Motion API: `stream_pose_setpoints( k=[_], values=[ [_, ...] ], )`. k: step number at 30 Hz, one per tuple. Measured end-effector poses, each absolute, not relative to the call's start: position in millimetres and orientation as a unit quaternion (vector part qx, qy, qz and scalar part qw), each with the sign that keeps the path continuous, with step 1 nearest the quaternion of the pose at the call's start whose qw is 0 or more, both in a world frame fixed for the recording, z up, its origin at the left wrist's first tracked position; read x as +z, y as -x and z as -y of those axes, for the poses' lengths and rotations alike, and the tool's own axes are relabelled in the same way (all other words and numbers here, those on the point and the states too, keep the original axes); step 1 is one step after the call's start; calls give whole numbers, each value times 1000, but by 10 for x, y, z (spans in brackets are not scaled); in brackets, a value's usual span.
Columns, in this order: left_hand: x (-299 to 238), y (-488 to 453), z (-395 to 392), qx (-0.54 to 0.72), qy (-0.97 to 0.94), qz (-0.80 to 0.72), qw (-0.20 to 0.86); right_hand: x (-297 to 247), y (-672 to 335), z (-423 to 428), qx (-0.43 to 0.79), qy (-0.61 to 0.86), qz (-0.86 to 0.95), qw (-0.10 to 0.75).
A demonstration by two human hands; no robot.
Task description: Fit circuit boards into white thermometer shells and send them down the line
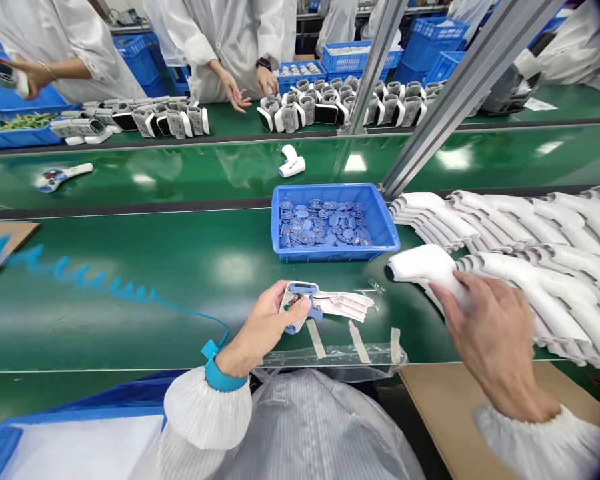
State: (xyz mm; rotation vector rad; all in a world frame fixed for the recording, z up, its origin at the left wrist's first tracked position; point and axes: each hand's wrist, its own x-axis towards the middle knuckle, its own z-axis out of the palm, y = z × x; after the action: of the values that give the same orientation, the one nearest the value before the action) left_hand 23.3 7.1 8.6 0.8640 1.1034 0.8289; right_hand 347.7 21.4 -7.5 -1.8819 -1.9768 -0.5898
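Note:
My left hand (267, 320) is closed around an opened white forehead-thermometer half (347, 305), its thumb on top. Wires, a circuit board and blue parts show inside it, and its handle points right. Over on the right, my right hand (497, 333) grips a white plastic housing shell (425, 263) by its handle, thumb on the near left side and fingers across the far side. This shell lies at the left end of the stacked white shells (535, 287). A teal wrist strap (223, 375) with a coiled cord circles my left wrist.
A blue bin (336, 253) holds many small blue oval parts. Tape strips (359, 341) and clear plastic lie at the bench's near edge. A metal post (445, 100) slants up behind the bin. Beyond, a green belt carries white devices (293, 162); co-workers handle rows of grey-white units.

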Motion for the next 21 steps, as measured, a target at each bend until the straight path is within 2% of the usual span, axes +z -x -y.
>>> stream_pose_setpoints(
  k=[4,8,13,16,18,21],
  values=[
    [123,-223,-87,363,-395,-495,684,221,-2963,-45,-208,557,777,207],
    [127,-219,-81,373,-413,-483,676,319,-2490,68,-158,467,847,197],
    [9,-204,-58,353,-478,-503,628,248,-2218,49,-78,467,867,154],
    [-22,-220,-21,347,-524,-470,619,260,-2206,-68,78,505,855,93],
    [-9,-242,25,341,-565,-458,596,303,-2242,-160,249,510,822,44],
    [1,-261,119,331,-629,-514,481,366,-2314,-229,514,463,721,32]
  ],
)
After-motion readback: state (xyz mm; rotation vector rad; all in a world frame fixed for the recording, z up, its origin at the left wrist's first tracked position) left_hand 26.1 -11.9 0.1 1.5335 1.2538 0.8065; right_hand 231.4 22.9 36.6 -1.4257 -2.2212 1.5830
